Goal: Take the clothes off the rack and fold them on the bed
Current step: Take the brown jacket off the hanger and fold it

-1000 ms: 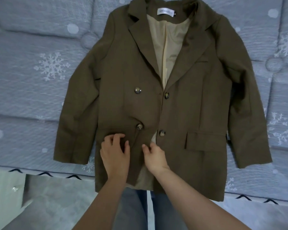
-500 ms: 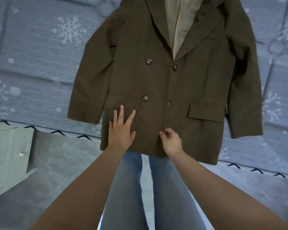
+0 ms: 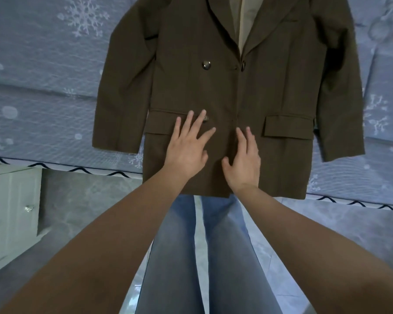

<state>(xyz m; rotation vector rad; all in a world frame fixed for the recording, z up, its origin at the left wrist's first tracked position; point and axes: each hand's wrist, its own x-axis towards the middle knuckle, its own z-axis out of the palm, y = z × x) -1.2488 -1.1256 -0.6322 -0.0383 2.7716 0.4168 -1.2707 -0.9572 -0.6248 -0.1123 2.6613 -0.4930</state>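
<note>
Jacket point(image 3: 247, 91) is lying face up on the bed point(image 3: 43, 71), front closed, collar pointing away from the person and hem reaching the near edge of the mattress. Both sleeves are lying straight down beside the body of the garment, the one on the viewer's left just beside the left pocket flap point(image 3: 163, 123), the other beside the right pocket flap point(image 3: 288, 128).

The left hand point(image 3: 186, 150) is lying flat on the cloth with fingers spread and straight, one finger partly covering the lower button point(image 3: 205, 118); it is gripping nothing. The right hand point(image 3: 244, 159) is likewise pressing flat beside it, fingers extended, near the front opening, and is holding nothing.

Step in hand, as judged: smoothing the laid-out garment before the first fold; removal from the rack appears complete for this piece, and no fold is yet showing. The next move is probably calling for each sleeve to be brought across the chest, then the hem carried up toward the collar; the thick lapels point(image 3: 266, 26) and flaps are likely resisting a sharp crease.

No readable writing is showing: the collar is cut off by the top edge. The bed cover is carrying a snowflake print point(image 3: 86, 19) only. A pale drawer cabinet point(image 3: 9, 211) is standing on the floor at left.
</note>
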